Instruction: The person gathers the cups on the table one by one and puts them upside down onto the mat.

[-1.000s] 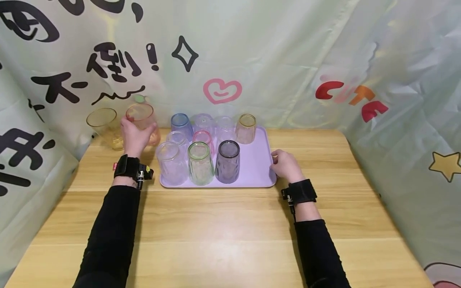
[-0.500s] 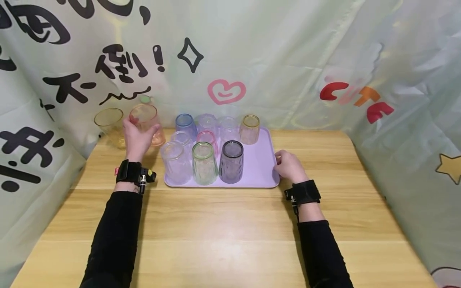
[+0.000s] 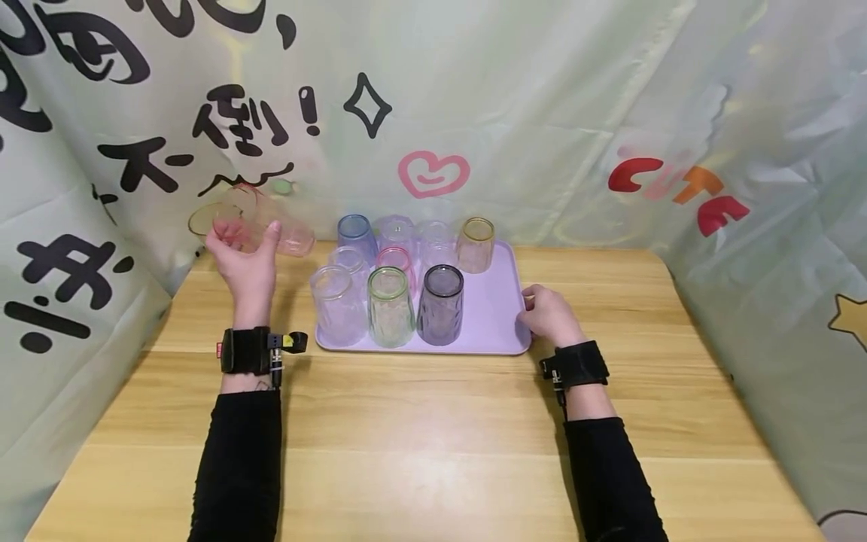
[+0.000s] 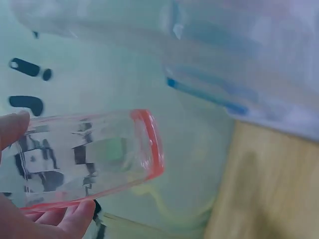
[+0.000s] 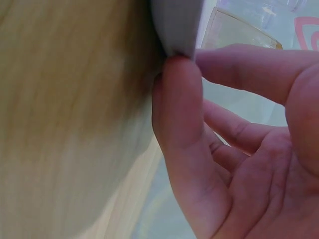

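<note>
At the table's back left, my left hand [image 3: 247, 275] grips a clear glass with a pinkish-red rim [image 3: 296, 239]. The glass is tipped well over, its base toward the right; the left wrist view shows thumb and fingers on either side of the tumbler [image 4: 104, 154]. Behind that hand, the rim of a yellow glass [image 3: 198, 226] is partly visible. My right hand [image 3: 550, 315] pinches the right edge of a lilac tray [image 3: 489, 309]. In the right wrist view, the tray edge [image 5: 177, 25] sits between thumb and finger.
Several upside-down glasses stand on the tray, among them a green one [image 3: 390, 309], a dark grey one [image 3: 441, 307], a blue one [image 3: 357, 237] and an amber one [image 3: 476, 248]. A printed curtain [image 3: 528, 113] hangs directly behind the wooden table [image 3: 420, 436].
My left hand has tipped the pinkish-red glass from nearly upright to strongly tilted, its rim swinging left. My right hand stays at the tray edge. The head view has shifted slightly.
</note>
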{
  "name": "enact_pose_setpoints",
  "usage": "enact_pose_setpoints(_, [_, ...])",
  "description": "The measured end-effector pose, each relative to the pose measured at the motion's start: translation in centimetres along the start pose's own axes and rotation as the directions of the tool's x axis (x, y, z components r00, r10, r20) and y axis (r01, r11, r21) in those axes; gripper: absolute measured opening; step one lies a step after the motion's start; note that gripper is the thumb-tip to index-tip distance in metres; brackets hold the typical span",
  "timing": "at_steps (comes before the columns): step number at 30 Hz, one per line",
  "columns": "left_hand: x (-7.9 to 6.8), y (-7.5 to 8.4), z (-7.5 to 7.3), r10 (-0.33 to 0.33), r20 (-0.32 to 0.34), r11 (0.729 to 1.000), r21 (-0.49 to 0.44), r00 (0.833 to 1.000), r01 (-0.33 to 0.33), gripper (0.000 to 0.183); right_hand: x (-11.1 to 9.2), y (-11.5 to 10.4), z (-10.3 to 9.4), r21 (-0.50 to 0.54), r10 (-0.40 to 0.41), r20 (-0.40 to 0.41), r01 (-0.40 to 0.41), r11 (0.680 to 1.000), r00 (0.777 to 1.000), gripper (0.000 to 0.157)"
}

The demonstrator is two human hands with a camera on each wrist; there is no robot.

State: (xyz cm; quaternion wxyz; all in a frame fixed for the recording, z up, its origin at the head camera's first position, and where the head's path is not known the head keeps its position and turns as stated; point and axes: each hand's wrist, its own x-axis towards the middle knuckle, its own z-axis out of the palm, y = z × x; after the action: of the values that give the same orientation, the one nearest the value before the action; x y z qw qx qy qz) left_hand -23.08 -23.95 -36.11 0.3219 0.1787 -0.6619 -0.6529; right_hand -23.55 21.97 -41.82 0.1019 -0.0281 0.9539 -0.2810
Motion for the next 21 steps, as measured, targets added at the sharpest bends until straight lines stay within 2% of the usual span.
enact_pose_setpoints(3, [-0.6, 0.8, 0.1, -0.042, 0.002, 0.984, -0.171, 0.999, 0.042, 0.076, 0.0, -0.1, -0.1, -0.011, -0.003, -0.002, 0.003, 1.000, 1.000, 0.053])
enact_pose_setpoints(6, [-1.3, 1.5, 0.0, -0.086, 0.021, 0.942, -0.323, 0.996, 0.089, 0.071, -0.1, -0.1, -0.2, -0.029, -0.009, -0.006, 0.008, 1.000, 1.000, 0.053])
enact_pose_setpoints(8, [-1.8, 1.8, 0.0, -0.107, 0.037, 0.903, -0.414, 0.994, 0.113, 0.067, -0.1, -0.2, -0.2, -0.033, -0.013, -0.020, 0.013, 0.999, 1.000, 0.052])
enact_pose_setpoints(9, [-2.1, 2.0, 0.0, -0.113, 0.043, 0.890, -0.441, 0.993, 0.121, 0.066, -0.2, -0.3, -0.3, -0.031, -0.019, -0.033, 0.018, 0.999, 0.999, 0.052])
enact_pose_setpoints(12, [-2.7, 2.1, -0.1, -0.114, 0.055, 0.875, -0.467, 0.992, 0.126, 0.062, -0.3, -0.5, -0.4, -0.011, -0.045, -0.108, 0.044, 0.999, 0.993, 0.051])
enact_pose_setpoints(16, [-3.4, 2.1, -0.2, -0.116, 0.072, 0.863, -0.486, 0.991, 0.137, 0.059, -0.6, -1.2, -0.7, 0.044, -0.103, -0.250, 0.118, 0.992, 0.963, 0.048])
enact_pose_setpoints(21, [-3.9, 2.1, 0.0, -0.104, 0.086, 0.805, -0.578, 0.991, 0.135, 0.047, -1.3, -2.9, -1.2, 0.178, -0.170, -0.397, 0.258, 0.950, 0.902, 0.050])
